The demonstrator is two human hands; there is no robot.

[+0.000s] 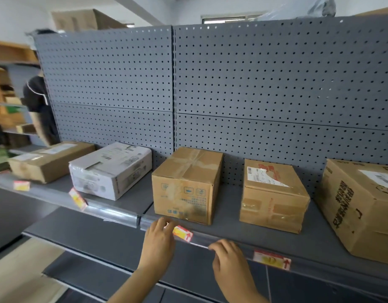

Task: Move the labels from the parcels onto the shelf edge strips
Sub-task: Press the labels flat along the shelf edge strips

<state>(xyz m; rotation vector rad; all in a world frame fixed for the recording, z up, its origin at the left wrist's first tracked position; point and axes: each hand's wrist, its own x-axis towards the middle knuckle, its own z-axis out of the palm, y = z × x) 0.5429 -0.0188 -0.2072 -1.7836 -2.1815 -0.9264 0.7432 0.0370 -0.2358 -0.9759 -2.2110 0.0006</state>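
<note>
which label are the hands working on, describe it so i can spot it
Find the clear edge strip along the grey shelf's front. Below the taped brown box, the label sits crooked beside the left hand, unlike the flat one.

You face five parcels on the grey shelf: a flat brown box (pixel 51 160) far left, a white carton (pixel 111 169), a taped brown carton (pixel 186 184), a red-printed box (pixel 272 195) and a large tilted carton (pixel 361 206) at right. Along the clear edge strip (pixel 114 212) sit four red-and-yellow labels (print too blurred to read): one far left (pixel 21 185), one skewed (pixel 77 199), one (pixel 182 233) below the taped carton, one (pixel 272 259) further right.
</note>
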